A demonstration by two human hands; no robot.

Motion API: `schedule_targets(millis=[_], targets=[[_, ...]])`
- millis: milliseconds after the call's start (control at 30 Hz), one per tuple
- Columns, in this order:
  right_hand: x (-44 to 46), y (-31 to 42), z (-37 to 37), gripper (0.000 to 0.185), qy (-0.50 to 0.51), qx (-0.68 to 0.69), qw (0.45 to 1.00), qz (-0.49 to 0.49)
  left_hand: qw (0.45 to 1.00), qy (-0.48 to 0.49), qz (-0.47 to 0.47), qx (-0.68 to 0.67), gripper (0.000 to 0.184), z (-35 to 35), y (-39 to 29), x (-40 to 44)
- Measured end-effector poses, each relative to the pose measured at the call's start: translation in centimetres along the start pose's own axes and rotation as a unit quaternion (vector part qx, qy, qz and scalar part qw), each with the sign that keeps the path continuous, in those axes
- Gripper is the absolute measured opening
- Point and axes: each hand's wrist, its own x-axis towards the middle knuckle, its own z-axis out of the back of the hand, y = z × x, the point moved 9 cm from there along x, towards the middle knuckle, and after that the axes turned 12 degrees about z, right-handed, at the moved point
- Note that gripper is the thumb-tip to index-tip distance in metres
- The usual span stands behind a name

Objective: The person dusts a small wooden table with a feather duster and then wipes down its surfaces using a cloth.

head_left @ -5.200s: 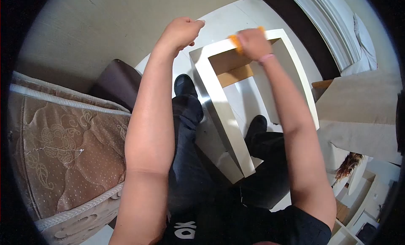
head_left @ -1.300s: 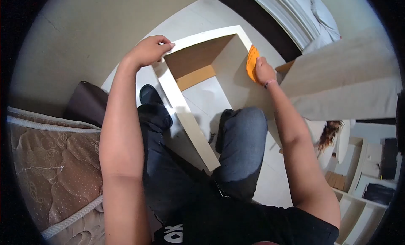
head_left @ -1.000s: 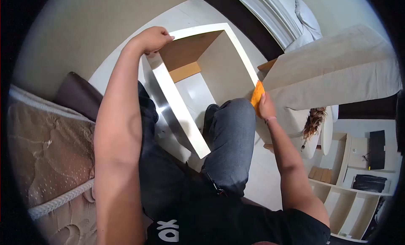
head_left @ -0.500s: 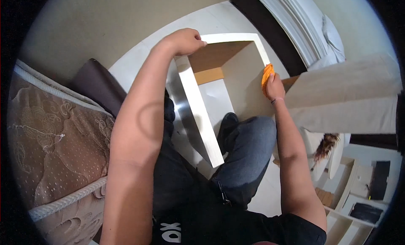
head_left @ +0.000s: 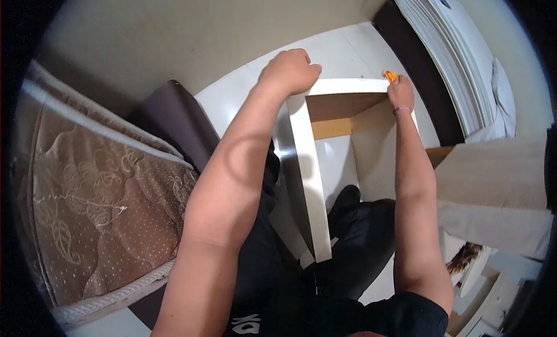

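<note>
A white box-like furniture piece (head_left: pixel 310 180), open toward me, stands in front of my legs. Its inner side is brown and pale, and a strip of tan board shows at the bottom. My left hand (head_left: pixel 293 70) is at its far left corner, with curled fingers closed over the edge; the fingertips are partly hidden. At the far right corner, my right hand (head_left: pixel 401 94) presses a bunched orange cloth (head_left: pixel 390 76) against the white rim. Most of the cloth is hidden behind that hand.
A patterned brown mattress (head_left: pixel 110 203) leans on the left, beside a dark brown padded piece (head_left: pixel 177 125). Plastic-wrapped white material (head_left: pixel 458 64) lies at the upper right on a dark base. Beige fabric (head_left: pixel 493 180) covers something at right, near light shelving (head_left: pixel 490 308).
My right hand has moved with the orange cloth from the right rim up to the far right corner. The view has shifted, so the furniture piece appears lower and farther right.
</note>
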Motion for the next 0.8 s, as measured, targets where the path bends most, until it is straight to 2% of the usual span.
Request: schedule_targets(millis=[33, 100, 133, 167, 200, 233, 267, 300, 367, 433, 567, 633, 700, 800], targets=[[0.2, 0.9, -0.5, 0.032, -0.002, 0.005, 1.0, 0.011, 1.0, 0.0, 0.015, -0.009, 0.043, 0.3, 0.3, 0.2], [0.3, 3.5, -0.9, 0.028, 0.007, 0.046, 0.992, 0.119, 0.999, -0.017, 0.03, -0.033, 0.041, 1.2, 0.7, 0.0], [-0.2, 6.3, -0.7, 0.025, -0.016, 0.071, 0.979, 0.192, 0.999, -0.014, 0.033, -0.034, 0.04, 1.4, 0.6, -0.1], [-1.1, 9.3, -1.3, 0.022, -0.004, 0.004, 0.961, 0.276, 0.999, -0.01, 0.035, -0.035, 0.039, 1.3, 0.5, -0.2], [-2.0, 11.9, -1.4, 0.019, -0.019, 0.027, 0.962, 0.272, 0.999, -0.011, 0.03, -0.04, 0.039, 1.2, 0.2, -0.3], [-3.3, 16.3, -1.2, 0.017, 0.022, -0.024, 0.943, 0.33, 0.998, -0.009, 0.028, -0.056, 0.039, 1.0, 0.2, -0.3], [-4.7, 20.2, 0.4, 0.016, -0.035, 0.054, 0.92, 0.385, 0.997, -0.006, 0.025, -0.07, 0.039, 0.7, 0.2, -0.2], [-5.3, 23.1, -0.1, 0.015, 0.04, 0.115, 0.92, 0.372, 0.997, -0.005, 0.019, -0.07, 0.039, 0.1, 0.4, 0.3], [-7.1, 28.1, 0.6, 0.014, 0.099, 0.222, 0.927, 0.284, 0.997, -0.011, 0.02, -0.074, 0.039, -0.7, 0.9, 1.7], [-8.1, 31.2, 1.6, 0.024, 0.086, 0.304, 0.916, 0.246, 0.996, -0.003, 0.023, -0.088, 0.039, -0.4, 1.3, 1.7], [-7.3, 31.1, -1.0, 0.024, 0.132, 0.254, 0.915, 0.284, 0.987, -0.013, 0.048, -0.155, 0.037, 1.8, 2.7, 1.3], [-5.6, 27.7, -1.8, 0.028, 0.128, 0.146, 0.921, 0.338, 0.986, -0.014, 0.043, -0.163, 0.035, 2.2, 2.7, 1.2], [-3.7, 21.0, -2.6, 0.041, 0.161, 0.009, 0.957, 0.24, 0.983, -0.015, 0.038, -0.176, 0.034, 2.2, 2.6, 1.2], [-2.3, 11.4, -1.7, 0.048, 0.098, -0.069, 0.977, 0.178, 0.98, -0.042, 0.011, -0.193, 0.034, 2.2, 1.4, 0.8]])
